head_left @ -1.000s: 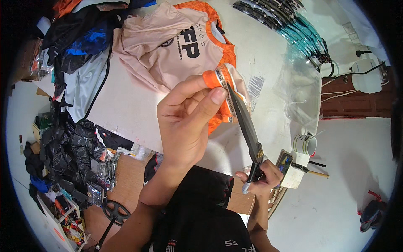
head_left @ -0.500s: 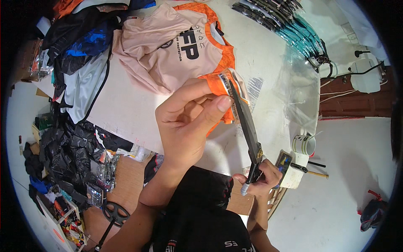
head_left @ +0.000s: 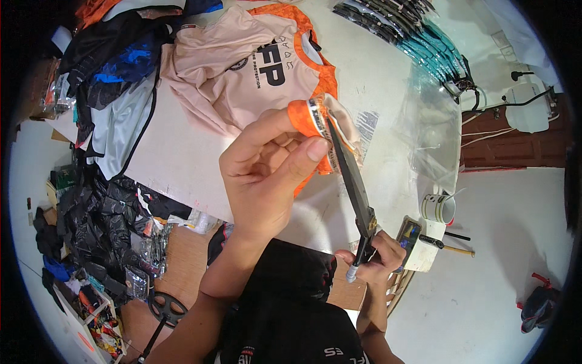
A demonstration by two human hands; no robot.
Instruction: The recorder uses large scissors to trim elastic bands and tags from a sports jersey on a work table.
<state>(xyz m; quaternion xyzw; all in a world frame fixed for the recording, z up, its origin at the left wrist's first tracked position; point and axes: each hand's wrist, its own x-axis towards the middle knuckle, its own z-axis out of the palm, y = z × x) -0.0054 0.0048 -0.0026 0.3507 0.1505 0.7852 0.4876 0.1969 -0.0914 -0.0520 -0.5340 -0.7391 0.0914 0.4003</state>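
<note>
A pale peach jersey (head_left: 224, 79) with orange sleeves and collar lies spread on the white table. My left hand (head_left: 260, 167) pinches its orange sleeve cuff (head_left: 305, 119) between thumb and forefinger, lifted above the tabletop. A printed band and some pale lining show at the cuff's edge. My right hand (head_left: 383, 258) grips the handles of large dark scissors (head_left: 354, 182), whose handle end has a whitish wrap. The long blades point up and left, and their tips lie against the cuff's edge beside my left thumb. Whether fabric sits between the blades I cannot tell.
Dark, blue and white garments (head_left: 124, 109) are heaped at the table's left. Teal and black packaged items (head_left: 418, 45) lie at the far right near clear plastic film (head_left: 433, 139). A patterned mug (head_left: 438, 208) stands by the right edge. Black bags (head_left: 97, 224) lie below left.
My left hand and the cuff have shifted slightly left, and the cuff has turned so more of its band and lining shows. The scissor tips have moved a little left with it.
</note>
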